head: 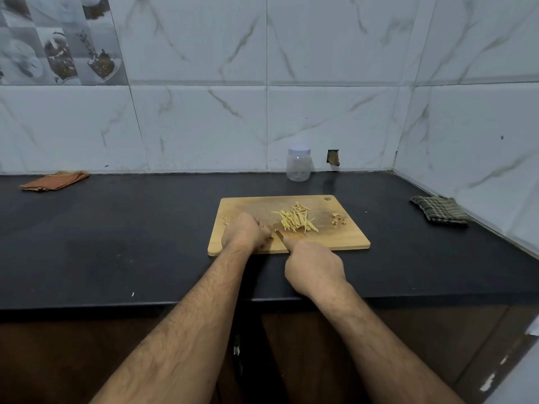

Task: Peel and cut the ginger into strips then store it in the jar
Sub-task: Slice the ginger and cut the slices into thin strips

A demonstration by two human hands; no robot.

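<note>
A wooden cutting board [344, 240] lies on the black counter. A heap of pale yellow ginger strips [296, 220] sits at its middle. My left hand [245, 233] rests curled on the board's left part, fingertips pressing down on something small that stays hidden beneath them. My right hand [313, 265] grips a knife [279, 234], index finger along its spine, the blade right beside my left fingertips. Brown peel scraps [338, 221] lie at the board's right. A clear plastic jar [298, 163] with its white lid on stands by the wall behind the board.
An orange folded cloth [54, 180] lies at the far left by the wall. A green checked cloth [440, 211] sits at the right near the corner wall. A few more scraps [227, 220] lie at the board's left edge.
</note>
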